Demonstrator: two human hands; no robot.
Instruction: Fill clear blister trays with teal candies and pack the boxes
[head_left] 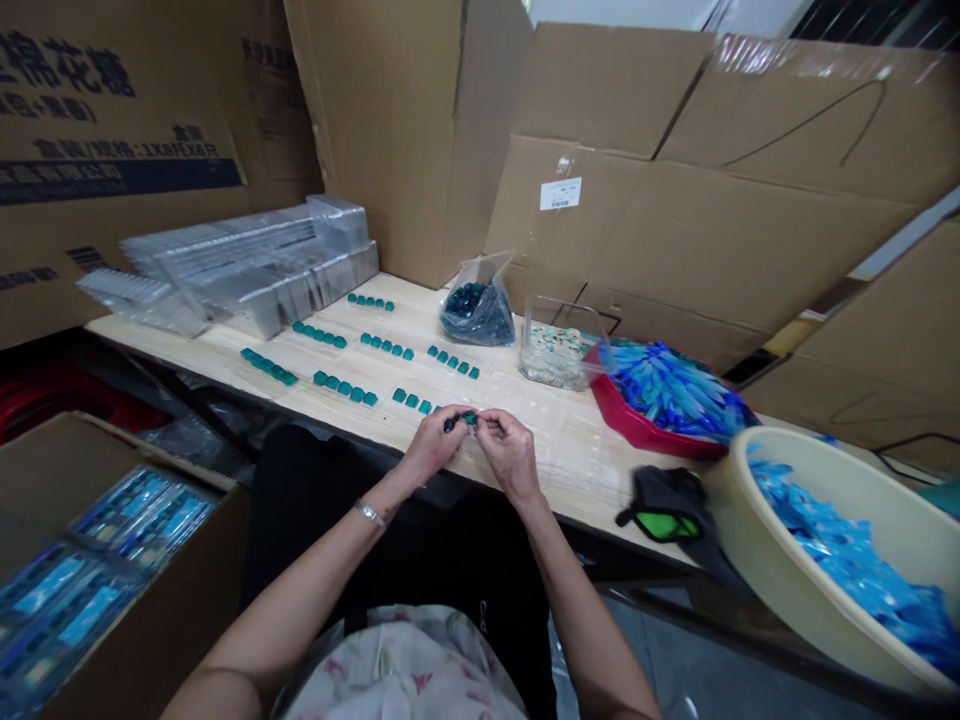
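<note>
My left hand [435,440] is closed on small dark teal pieces at the table's front edge. Close beside it, my right hand [510,450] pinches at a small green piece [469,417] between the two hands; its exact kind is too small to make out. Just left of my fingers lies a row of green square pieces [411,399]. More such rows [345,388] are spread over the table on what look like clear trays. Behind my hands stands a clear plastic bag [480,305] of dark teal pieces.
Stacked clear plastic boxes [255,265] sit at the back left. A clear tub [559,345], a red basin [637,425] of blue packets and a cream tub [795,570] line the right. A dark pouch [667,505] hangs at the edge. A carton [172,560] stands lower left.
</note>
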